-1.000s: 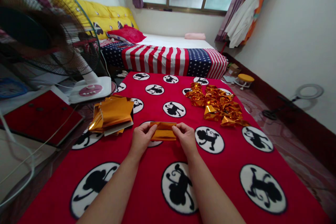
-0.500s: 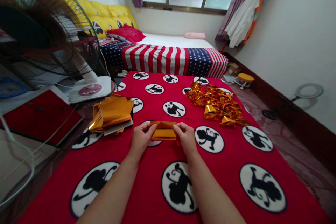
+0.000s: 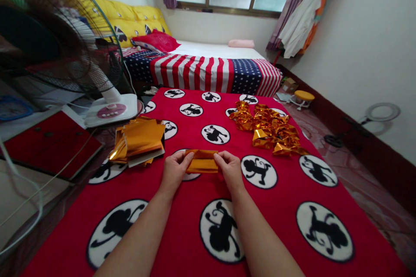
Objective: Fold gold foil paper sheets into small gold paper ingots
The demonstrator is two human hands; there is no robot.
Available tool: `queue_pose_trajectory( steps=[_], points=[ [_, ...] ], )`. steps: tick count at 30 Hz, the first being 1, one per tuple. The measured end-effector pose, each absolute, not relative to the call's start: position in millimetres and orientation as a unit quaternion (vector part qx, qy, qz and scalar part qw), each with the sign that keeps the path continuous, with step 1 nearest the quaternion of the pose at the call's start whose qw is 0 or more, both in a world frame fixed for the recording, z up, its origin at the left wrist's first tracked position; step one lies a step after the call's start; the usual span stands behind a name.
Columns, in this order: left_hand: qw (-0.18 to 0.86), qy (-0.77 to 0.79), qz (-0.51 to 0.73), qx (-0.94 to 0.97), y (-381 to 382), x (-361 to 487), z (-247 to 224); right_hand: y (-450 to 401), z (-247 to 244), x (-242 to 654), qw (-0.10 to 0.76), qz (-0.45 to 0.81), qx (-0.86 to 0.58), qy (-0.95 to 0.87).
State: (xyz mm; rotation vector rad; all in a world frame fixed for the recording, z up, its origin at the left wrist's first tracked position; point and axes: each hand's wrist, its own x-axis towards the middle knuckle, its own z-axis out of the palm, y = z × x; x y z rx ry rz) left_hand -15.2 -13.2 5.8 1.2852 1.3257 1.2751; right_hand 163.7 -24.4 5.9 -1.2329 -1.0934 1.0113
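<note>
A folded strip of shiny gold foil paper (image 3: 202, 162) is stretched between my hands, a little above or on the red cloth with monkey prints (image 3: 182, 233). My left hand (image 3: 175, 169) pinches its left end between thumb and fingers. At the right end, my right hand (image 3: 230, 169) grips it the same way. To the left lies a stack of flat gold sheets (image 3: 141, 138), with a pale edge showing at the bottom. Several crumpled-looking folded gold pieces (image 3: 269, 127) form a pile at the back right of the cloth.
An electric fan (image 3: 112, 108) stands at the left, beside a red panel (image 3: 48, 143) and a white cable. Beyond the cloth is a bed (image 3: 208, 73). A small yellow stool (image 3: 304, 95) and a ring-shaped stand (image 3: 383, 113) are at the right.
</note>
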Motion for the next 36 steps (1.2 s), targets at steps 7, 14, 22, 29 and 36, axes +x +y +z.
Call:
queue_pose_trajectory(
  steps=[7, 14, 22, 29, 36],
  points=[
    [0.434, 0.534, 0.51, 0.516, -13.5, -14.7, 7.3, -24.2, 4.9, 164.1, 0.562, 0.42, -0.534, -0.473],
    [0.421, 0.542, 0.503, 0.525, -13.9, -14.8, 8.0, -24.4, 5.2, 164.0, 0.569, 0.415, -0.528, -0.474],
    [0.286, 0.587, 0.459, 0.602, -14.3, -14.9, 4.7, -25.1, 1.9, 162.2, 0.556, 0.348, -0.56, -0.506],
    [0.095, 0.661, 0.34, 0.662, -16.9, -13.7, 4.3, -25.8, 1.5, 160.0, 0.47, 0.197, -0.628, -0.588],
    [0.051, 0.662, 0.279, 0.693, -17.3, -10.2, 9.9, -27.6, 5.3, 156.5, 0.35, 0.1, -0.686, -0.629]
  ],
)
